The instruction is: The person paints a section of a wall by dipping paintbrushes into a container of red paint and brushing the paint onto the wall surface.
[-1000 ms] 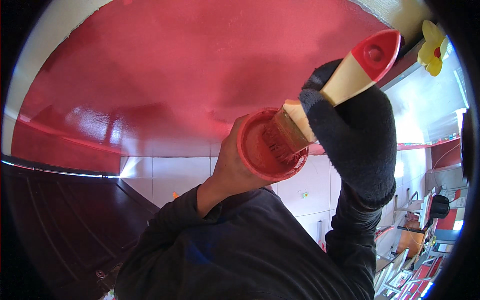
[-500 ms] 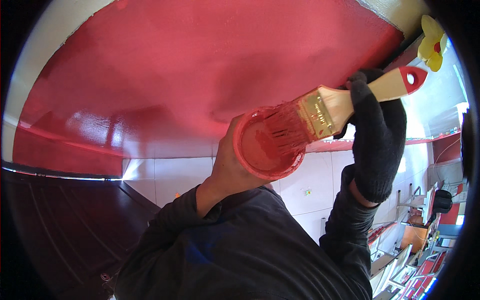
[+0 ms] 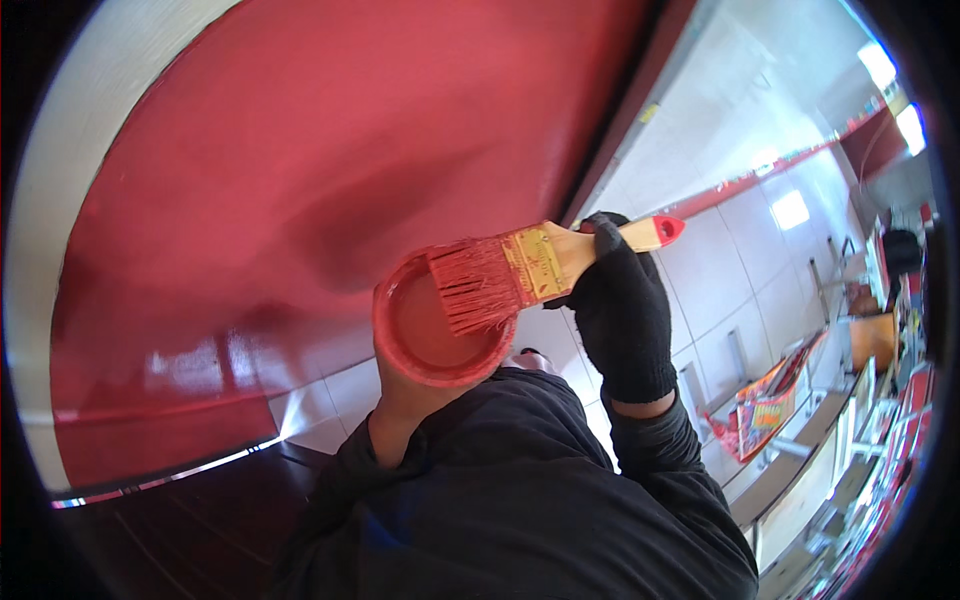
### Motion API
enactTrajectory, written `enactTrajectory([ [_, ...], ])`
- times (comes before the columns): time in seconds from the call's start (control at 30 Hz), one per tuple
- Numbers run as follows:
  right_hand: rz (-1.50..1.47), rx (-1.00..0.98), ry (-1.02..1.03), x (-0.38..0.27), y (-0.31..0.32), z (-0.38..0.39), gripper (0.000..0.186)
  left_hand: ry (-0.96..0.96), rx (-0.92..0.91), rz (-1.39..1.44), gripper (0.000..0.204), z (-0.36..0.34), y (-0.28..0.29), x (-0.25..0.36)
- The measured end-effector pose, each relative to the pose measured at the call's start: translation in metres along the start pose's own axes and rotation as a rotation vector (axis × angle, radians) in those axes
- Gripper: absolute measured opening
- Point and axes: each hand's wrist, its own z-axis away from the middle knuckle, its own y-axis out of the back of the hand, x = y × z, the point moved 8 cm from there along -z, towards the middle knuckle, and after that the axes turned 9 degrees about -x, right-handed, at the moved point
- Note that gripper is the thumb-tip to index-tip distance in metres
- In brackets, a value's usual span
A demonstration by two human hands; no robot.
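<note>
My bare left hand (image 3: 400, 398) is wrapped round a small round tub of red paint (image 3: 440, 378), its fingers mostly hidden behind the tub. In a black knitted glove, my right hand (image 3: 625, 315) grips the wooden handle of a wide paintbrush (image 3: 545, 264) with a red tip and a brass-coloured ferrule. Red paint coats the bristles, which lie over the right part of the tub's opening. Whether they touch the paint inside cannot be told. Beyond both hands stands a glossy red painted wall (image 3: 330, 130) with a cream band (image 3: 95, 160) along its left side.
At lower left is a dark brown ribbed panel (image 3: 180, 545). Pale floor tiles (image 3: 715, 260) stretch to the right. Desks and chairs (image 3: 810, 440) crowd the lower right, with a red printed bag (image 3: 765, 410) among them. A dark edge (image 3: 625, 120) ends the red wall.
The view has turned, bringing more tiled floor and furniture in on the right. Tub, brush and both hands sit further left in the picture. The brush lies more level, still over the tub.
</note>
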Motion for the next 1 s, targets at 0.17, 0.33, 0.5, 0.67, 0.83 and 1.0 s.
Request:
enactTrajectory([
  [0.17, -0.252, 0.078, -0.082, 0.017, 0.009, 0.012, 0.031, -0.068, -0.214, -0.079, 0.08, -0.004, -0.01, -0.001],
  [0.33, -0.377, 0.069, -0.051, 0.036, 0.019, 0.023, 0.035, -0.088, -0.261, -0.043, 0.064, -0.009, -0.017, 0.021],
  [0.5, -0.517, 0.068, -0.041, 0.049, 0.023, 0.031, 0.035, -0.096, -0.294, -0.087, 0.045, -0.015, -0.017, 0.016],
  [0.67, -0.593, 0.067, -0.046, 0.073, 0.027, 0.035, 0.033, -0.118, -0.352, -0.041, 0.05, -0.015, -0.014, 0.004],
  [0.83, -0.693, 0.14, 0.151, 0.088, 0.044, 0.037, 0.031, -0.124, -0.362, -0.223, 0.066, -0.017, -0.005, -0.005],
  [1.0, -0.491, 0.385, 0.423, 0.128, 0.099, 0.038, 0.026, -0.124, -0.319, -0.113, 0.075, -0.02, 0.004, -0.02],
])
